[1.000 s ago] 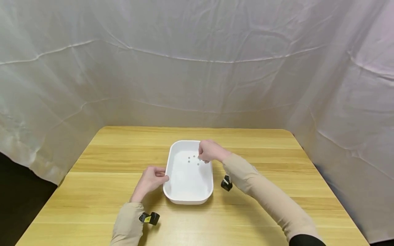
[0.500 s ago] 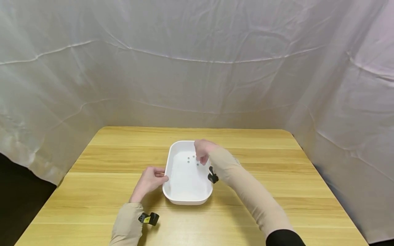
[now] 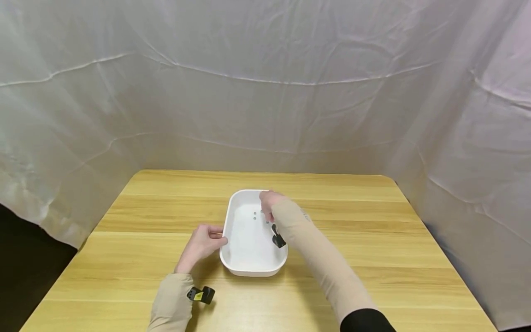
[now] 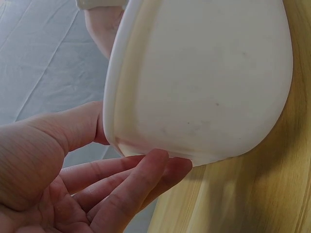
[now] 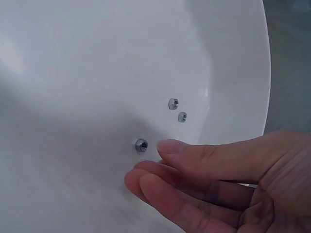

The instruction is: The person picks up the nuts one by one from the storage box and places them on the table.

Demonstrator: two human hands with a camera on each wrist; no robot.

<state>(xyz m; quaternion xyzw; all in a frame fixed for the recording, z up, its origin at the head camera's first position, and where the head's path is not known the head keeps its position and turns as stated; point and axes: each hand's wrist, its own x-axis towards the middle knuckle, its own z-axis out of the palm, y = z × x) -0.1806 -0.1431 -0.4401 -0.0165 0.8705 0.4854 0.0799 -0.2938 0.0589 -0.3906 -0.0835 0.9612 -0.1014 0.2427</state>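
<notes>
A white rectangular tray (image 3: pixel 250 251) with rounded corners and raised sides stands on the table. My left hand (image 3: pixel 203 242) grips its left rim, thumb on the rim and fingers against the outer wall, as the left wrist view shows up close. Several small metal nuts (image 5: pixel 141 145) lie on the tray floor toward the far end. Over them is my right hand (image 3: pixel 268 203), thumb and fingers bent toward each other. In the right wrist view a gap shows between the thumb tip and forefinger, beside the nearest nut. Part of the tray floor is hidden under this hand.
A light wood table (image 3: pixel 166 203) carries the tray near its middle. Pale cloth (image 3: pixel 265 115) hangs behind it and along both sides. Each wrist wears a small black camera (image 3: pixel 202 295).
My right hand has shifted a little left over the nuts, its forearm swinging left and the wrist coming over the tray. My left hand and the tray stay nearly still.
</notes>
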